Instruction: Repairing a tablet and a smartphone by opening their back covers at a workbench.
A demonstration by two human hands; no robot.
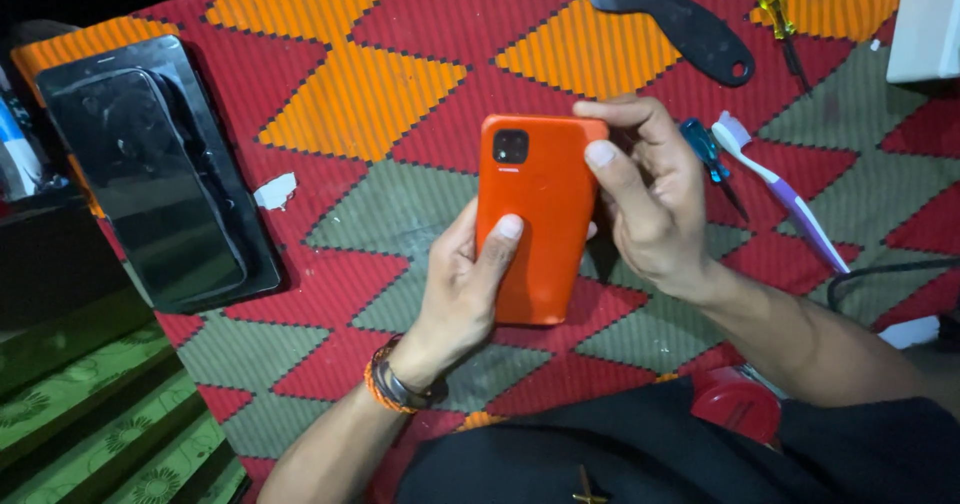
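Two hands hold an orange phone back side up over a woven mat of red, orange and grey-green diamonds, its dark square camera block near the top left corner. Around it lie several loose things: a black phone with a dark glass panel on top of it well off to the left, a small white scrap between that and the orange phone, a black plastic pry tool at the top, a yellow-handled screwdriver beside it, and just right of the hands a blue-handled screwdriver and a white-and-purple toothbrush. A red round lid or container sits close to the person's lap, partly hidden by dark clothing. Most open mat lies above and to the left of the phone; the right side is crowded with tools, and a green patterned cloth borders the lower left. Left hand comes up from below, wrist banded with orange and dark cords, its grip wrapped on the phone's left edge with the thumb pressed flat on the back. Right hand arches in from the right, fingers curled over the top right corner and thumb on the back, pinching that edge.
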